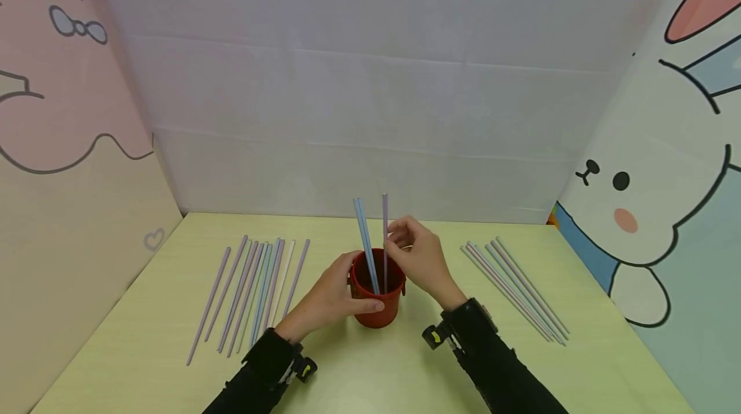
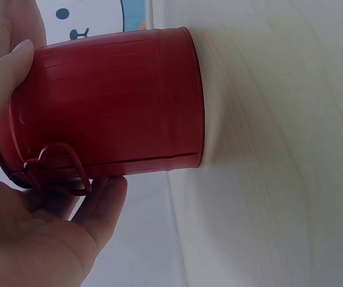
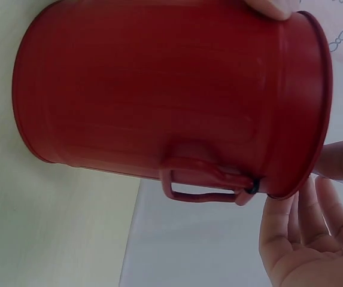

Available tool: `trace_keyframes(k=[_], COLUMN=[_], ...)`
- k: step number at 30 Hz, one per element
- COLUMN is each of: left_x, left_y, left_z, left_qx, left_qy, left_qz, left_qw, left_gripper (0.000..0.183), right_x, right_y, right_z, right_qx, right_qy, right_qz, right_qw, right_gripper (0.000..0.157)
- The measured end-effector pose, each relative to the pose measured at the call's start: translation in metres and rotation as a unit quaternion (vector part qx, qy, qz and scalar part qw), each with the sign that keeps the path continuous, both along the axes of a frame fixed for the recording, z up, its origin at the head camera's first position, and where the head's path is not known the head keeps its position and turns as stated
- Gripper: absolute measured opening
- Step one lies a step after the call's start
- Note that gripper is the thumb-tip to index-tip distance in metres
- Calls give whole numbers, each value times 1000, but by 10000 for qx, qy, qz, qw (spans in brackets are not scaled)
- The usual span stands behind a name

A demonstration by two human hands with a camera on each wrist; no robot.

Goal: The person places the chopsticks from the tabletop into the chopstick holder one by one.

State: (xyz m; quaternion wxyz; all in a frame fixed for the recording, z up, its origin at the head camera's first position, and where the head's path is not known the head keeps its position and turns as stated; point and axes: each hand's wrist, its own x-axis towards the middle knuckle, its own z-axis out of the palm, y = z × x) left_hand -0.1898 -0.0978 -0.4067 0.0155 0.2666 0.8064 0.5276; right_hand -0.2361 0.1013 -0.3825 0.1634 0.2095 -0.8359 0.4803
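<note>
A red metal bucket (image 1: 377, 312) with small side handles stands upright on the table in front of me. My left hand (image 1: 332, 295) grips it from the left, with the thumb across the front near the rim; in the left wrist view, fingers also show behind the bucket (image 2: 111, 101). Two light blue straws (image 1: 366, 240) lean to the left inside it. Beside them a purple straw (image 1: 384, 227) stands nearly vertical, its lower end inside the bucket. My right hand (image 1: 419, 256) pinches this purple straw just above the rim, at the bucket's right side.
On the left of the table lies a spread row of purple, blue and pale straws (image 1: 231, 292). A tighter group of straws (image 1: 521, 292) lies on the right. A white backdrop (image 1: 370, 105) closes off the table's far edge, and printed cartoon panels (image 1: 654, 208) flank it.
</note>
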Motion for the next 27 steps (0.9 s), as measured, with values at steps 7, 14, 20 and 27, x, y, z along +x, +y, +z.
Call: trace_keyframes(k=[7,14,20,27], left_x=[-16,-16,-2,6], left_y=[-2,-2,0,1], left_z=[-25,-26,-4,10], left_qx=[-215,-277,-99,-113], left_qy=[51,25,-7,-109], left_qz=[131,176,118,80], left_qw=[9997,9995,9999,9998], left_gripper=[85,84,81,80], right_x=[0,1,1,-3], right_y=[0,4,19,56], right_z=[-3,-3,3,16], right_qx=[42,141,151,467], right_qy=[68,137,351,653], right_qz=[-89,-158,-242,-454], right_qw=[9999,9997,9990,9957], right_gripper=[19,18,18,20])
